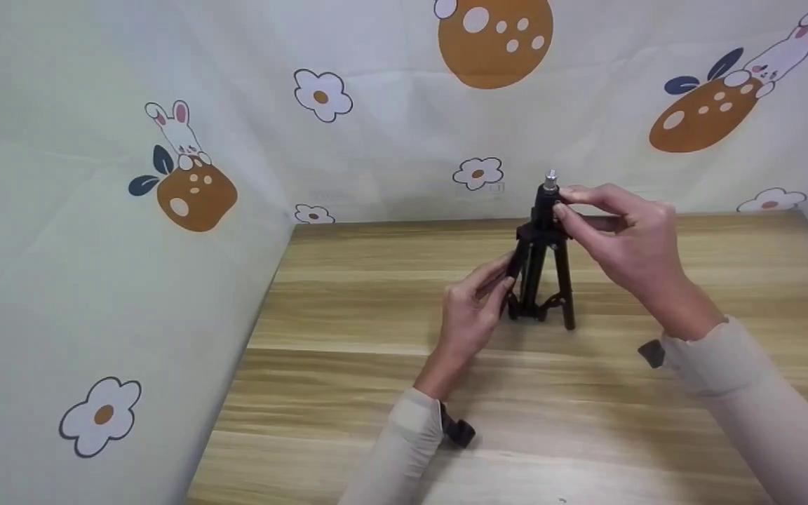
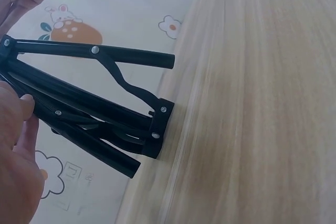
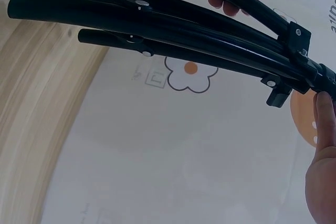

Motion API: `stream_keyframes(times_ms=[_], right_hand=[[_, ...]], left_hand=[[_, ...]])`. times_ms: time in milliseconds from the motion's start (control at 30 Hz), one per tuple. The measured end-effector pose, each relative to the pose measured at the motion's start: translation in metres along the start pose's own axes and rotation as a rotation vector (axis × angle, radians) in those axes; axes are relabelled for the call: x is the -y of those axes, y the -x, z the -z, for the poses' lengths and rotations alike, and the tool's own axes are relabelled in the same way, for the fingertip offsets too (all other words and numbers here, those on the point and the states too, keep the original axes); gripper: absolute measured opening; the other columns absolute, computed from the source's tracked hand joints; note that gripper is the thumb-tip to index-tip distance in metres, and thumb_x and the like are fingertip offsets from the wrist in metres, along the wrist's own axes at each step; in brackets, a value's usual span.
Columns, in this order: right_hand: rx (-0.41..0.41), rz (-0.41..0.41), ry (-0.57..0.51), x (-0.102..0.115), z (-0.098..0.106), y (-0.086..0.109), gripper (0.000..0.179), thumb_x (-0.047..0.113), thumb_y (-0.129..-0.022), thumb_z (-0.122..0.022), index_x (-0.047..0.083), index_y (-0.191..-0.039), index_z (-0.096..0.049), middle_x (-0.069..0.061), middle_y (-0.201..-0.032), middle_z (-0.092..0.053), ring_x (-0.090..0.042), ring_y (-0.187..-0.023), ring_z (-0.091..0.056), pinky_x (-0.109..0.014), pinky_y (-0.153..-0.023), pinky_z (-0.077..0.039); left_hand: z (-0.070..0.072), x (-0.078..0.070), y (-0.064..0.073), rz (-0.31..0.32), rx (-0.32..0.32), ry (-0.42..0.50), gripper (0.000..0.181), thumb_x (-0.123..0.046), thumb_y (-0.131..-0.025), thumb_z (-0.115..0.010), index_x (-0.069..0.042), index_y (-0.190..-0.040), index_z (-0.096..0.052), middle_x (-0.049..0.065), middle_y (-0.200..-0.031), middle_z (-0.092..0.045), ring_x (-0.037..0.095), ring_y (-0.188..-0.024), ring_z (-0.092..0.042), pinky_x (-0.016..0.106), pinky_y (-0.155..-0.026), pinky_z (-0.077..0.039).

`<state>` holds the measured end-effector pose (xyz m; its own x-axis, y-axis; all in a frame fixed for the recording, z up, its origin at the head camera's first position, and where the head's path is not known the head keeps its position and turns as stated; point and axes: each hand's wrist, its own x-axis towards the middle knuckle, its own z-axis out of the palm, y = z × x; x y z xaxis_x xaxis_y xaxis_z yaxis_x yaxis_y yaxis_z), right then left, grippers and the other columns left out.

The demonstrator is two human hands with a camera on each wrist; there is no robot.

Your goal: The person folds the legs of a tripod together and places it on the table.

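A small black tripod (image 1: 534, 263) stands over the wooden table, its legs only partly spread and a silver screw (image 1: 550, 181) pointing up from its top. With thumb and fingers, my left hand (image 1: 470, 312) grips one leg on the left side. Higher up, my right hand (image 1: 639, 242) pinches the black collar just under the screw. The left wrist view shows the hinged braces (image 2: 128, 85) running from the legs to a lower bracket (image 2: 159, 129). In the right wrist view, the leg tubes (image 3: 157, 24) run up to the hub (image 3: 296, 40), and the right thumb presses near it.
The wood-grain table (image 1: 348, 379) reaches back to a pale cloth wall (image 1: 383, 147) printed with flowers, oranges and rabbits. Another cloth side (image 1: 186, 308) rises along the table's left edge. Black wrist mounts (image 1: 459, 429) stick out from the sleeve cuffs.
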<state>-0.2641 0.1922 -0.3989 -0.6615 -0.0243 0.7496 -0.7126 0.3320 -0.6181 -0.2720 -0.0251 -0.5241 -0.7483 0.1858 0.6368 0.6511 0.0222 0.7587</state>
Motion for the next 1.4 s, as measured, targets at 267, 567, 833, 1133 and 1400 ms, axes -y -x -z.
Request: stream_keyframes(times_ms=[267,567,833,1133,1400], right_hand=[[0.0,0.007,-0.003,0.0,0.0,0.0006,0.019,-0.004,-0.092,-0.082,0.004,-0.11,-0.083,-0.013,-0.114,-0.083,-0.01,-0.102,-0.081,-0.026,-0.078,-0.069],[0.001,0.001,-0.005,0.0002,-0.0002,0.0005,0.021,-0.003,-0.092,-0.082,0.005,-0.112,-0.083,-0.013,-0.114,-0.083,-0.009,-0.101,-0.082,-0.026,-0.077,-0.069],[-0.01,0.01,0.004,-0.0003,-0.0006,0.0005,0.022,-0.004,-0.091,-0.083,0.005,-0.111,-0.084,-0.011,-0.113,-0.084,-0.008,-0.099,-0.082,-0.023,-0.078,-0.069],[-0.007,0.007,0.009,-0.0005,0.0014,0.0011,0.022,-0.005,-0.091,-0.082,0.005,-0.112,-0.083,-0.012,-0.115,-0.083,-0.009,-0.104,-0.081,-0.023,-0.079,-0.068],[-0.005,0.003,0.02,-0.0004,0.0007,0.0013,0.023,-0.003,-0.092,-0.083,0.006,-0.113,-0.083,-0.011,-0.116,-0.083,-0.01,-0.107,-0.081,-0.024,-0.079,-0.068]], left_hand=[[-0.0005,-0.0004,0.0005,-0.005,0.014,0.045,0.036,0.009,-0.101,-0.068,0.006,-0.137,-0.069,0.022,-0.139,-0.072,0.03,-0.128,-0.073,0.032,-0.106,-0.064],[-0.0009,0.0,-0.0005,-0.01,-0.021,0.09,0.035,0.008,-0.1,-0.07,0.005,-0.135,-0.072,0.021,-0.136,-0.074,0.026,-0.127,-0.074,0.036,-0.104,-0.066],[-0.0014,-0.0002,-0.0004,0.011,-0.052,0.09,0.032,0.003,-0.099,-0.074,0.001,-0.132,-0.075,0.017,-0.132,-0.077,0.024,-0.122,-0.076,0.036,-0.1,-0.067],[-0.0044,-0.0015,-0.0013,0.016,-0.062,0.049,0.031,0.002,-0.1,-0.074,-0.002,-0.13,-0.077,0.015,-0.129,-0.079,0.025,-0.118,-0.078,0.032,-0.098,-0.067],[-0.0077,-0.0018,0.0018,0.024,-0.07,0.009,0.032,-0.001,-0.102,-0.073,-0.004,-0.134,-0.075,0.014,-0.131,-0.078,0.023,-0.119,-0.077,0.03,-0.099,-0.067]])
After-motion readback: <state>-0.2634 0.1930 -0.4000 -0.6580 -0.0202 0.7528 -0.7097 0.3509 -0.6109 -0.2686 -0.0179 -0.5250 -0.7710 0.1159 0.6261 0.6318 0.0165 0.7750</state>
